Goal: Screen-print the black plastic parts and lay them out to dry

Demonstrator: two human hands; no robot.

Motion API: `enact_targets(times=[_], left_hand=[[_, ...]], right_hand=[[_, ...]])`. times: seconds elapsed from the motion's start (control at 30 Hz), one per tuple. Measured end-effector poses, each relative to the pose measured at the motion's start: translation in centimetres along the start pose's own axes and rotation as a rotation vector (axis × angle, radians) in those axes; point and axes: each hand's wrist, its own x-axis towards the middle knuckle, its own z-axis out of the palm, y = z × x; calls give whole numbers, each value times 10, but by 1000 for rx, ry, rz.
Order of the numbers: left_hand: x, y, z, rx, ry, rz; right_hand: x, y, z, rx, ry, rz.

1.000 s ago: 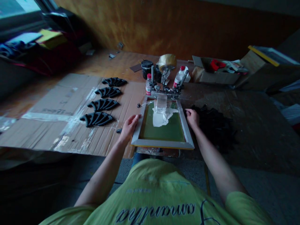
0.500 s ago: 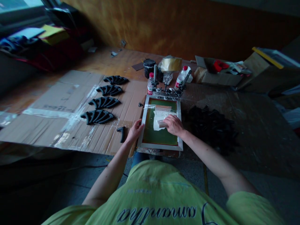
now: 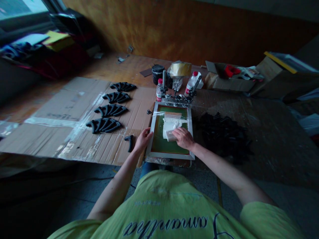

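A silk-screen frame (image 3: 171,155) with green mesh lies in front of me, hinged at its far end to a metal clamp (image 3: 177,98). My right hand (image 3: 183,137) is closed on a squeegee (image 3: 170,135), a small pale block standing on the mesh at the near end of a patch of white ink (image 3: 169,124). My left hand (image 3: 144,139) grips the left rim of the frame, fingertips on the edge. Left of that hand, a single curved black handle-like part (image 3: 129,142) lies on cardboard. What lies under the screen is hidden.
Several fanned rows of similar black parts (image 3: 104,125) lie on the cardboard sheet (image 3: 59,132). A dark heap of parts (image 3: 221,136) sits right of the frame. Behind are two red-capped bottles (image 3: 191,83), a black tub (image 3: 158,73), a tape roll (image 3: 180,69) and an open carton (image 3: 231,83).
My right hand has drawn the squeegee slightly toward me over the mesh, and the block looks more tilted. My left hand stays at the frame's left rim.
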Motion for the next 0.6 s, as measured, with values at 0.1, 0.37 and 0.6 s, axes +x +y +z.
enact_targets(times=[0.1,0.37,0.6], left_hand=[[2,-1,0,6,-12,-18],[-13,38,-16,-184,-125,-17],[1,129,-16,-435,3,292]], right_hand=[[-3,2,-7,60,-31,-36],[75,43,-54,176,223,350],[25,125,-72,355,468,717]])
